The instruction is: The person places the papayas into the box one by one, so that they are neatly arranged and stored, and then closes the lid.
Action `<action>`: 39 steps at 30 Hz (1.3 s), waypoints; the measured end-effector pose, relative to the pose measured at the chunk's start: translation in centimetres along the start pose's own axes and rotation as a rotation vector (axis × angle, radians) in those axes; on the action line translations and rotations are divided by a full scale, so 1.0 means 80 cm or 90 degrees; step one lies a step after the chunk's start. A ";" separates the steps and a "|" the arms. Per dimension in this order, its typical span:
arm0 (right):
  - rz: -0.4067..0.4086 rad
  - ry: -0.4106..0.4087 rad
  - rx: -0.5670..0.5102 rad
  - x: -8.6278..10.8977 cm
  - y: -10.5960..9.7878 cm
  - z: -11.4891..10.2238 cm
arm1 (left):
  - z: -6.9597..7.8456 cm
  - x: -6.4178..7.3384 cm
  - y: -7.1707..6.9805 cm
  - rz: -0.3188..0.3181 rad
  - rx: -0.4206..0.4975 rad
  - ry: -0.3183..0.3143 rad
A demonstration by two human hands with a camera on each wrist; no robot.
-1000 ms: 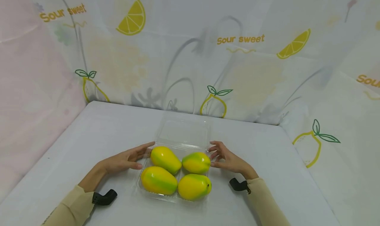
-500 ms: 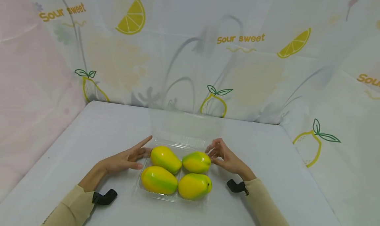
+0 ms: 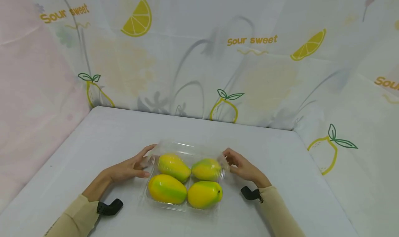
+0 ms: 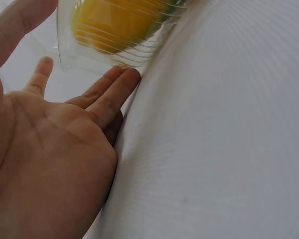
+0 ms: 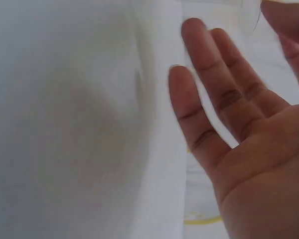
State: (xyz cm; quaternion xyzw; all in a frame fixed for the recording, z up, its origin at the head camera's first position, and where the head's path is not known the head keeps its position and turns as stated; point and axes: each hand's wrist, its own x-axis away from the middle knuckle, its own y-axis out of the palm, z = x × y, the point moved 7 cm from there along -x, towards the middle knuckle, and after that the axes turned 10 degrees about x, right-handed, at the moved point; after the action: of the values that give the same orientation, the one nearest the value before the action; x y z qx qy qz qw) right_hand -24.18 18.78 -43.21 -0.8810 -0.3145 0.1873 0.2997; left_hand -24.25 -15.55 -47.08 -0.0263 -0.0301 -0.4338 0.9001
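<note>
A clear plastic clamshell box [image 3: 168, 206] on the table holds several yellow-green mango-like fruits [image 3: 167, 189]. Its hinged lid [image 3: 190, 148] is tilted forward over the back pair of fruits; the front pair is uncovered. My left hand [image 3: 129, 169] is beside the box's left side, fingers spread. In the left wrist view, the fingertips [image 4: 132, 74] of that hand meet or nearly meet the ribbed box wall, with a fruit behind it. My right hand [image 3: 244, 167] is at the lid's right edge, fingers loosely bent; the right wrist view shows them extended and apart. Exact contact with the lid is unclear.
The white table [image 3: 109, 136] surrounds the box. A cloth backdrop [image 3: 193, 57] printed with lemons stands behind it and along both sides. Black curved pieces [image 3: 109, 207] sit at the cuffs of both beige sleeves [image 3: 74, 216].
The lid has swung from lying back behind the box, up, and forward over the back fruits. My right hand moved slightly left, then back right. My left hand barely shifts.
</note>
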 end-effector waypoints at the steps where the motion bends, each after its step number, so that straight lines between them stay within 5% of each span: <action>1: -0.011 -0.001 -0.008 0.000 0.001 0.001 | 0.001 0.000 0.000 -0.007 0.006 0.009; 5: -0.044 0.023 -0.046 0.002 0.005 0.009 | 0.003 -0.002 0.002 -0.043 0.050 0.039; 14: -0.152 0.115 -0.109 0.012 0.012 0.009 | 0.004 -0.003 0.000 -0.020 0.044 0.023; 21: -0.226 0.108 -0.118 0.014 0.019 0.003 | 0.003 -0.003 0.000 0.012 -0.018 0.010; 39: -0.258 0.067 -0.148 0.013 0.026 -0.033 | 0.003 -0.005 0.002 0.046 -0.060 -0.029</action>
State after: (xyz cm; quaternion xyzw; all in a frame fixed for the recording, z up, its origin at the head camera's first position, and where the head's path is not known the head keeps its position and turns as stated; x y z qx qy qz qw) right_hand -21.16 17.11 -42.72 -0.8372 -0.4879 0.0398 0.2440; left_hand -24.36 -15.14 -46.83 -0.0801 -0.0293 -0.4012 0.9120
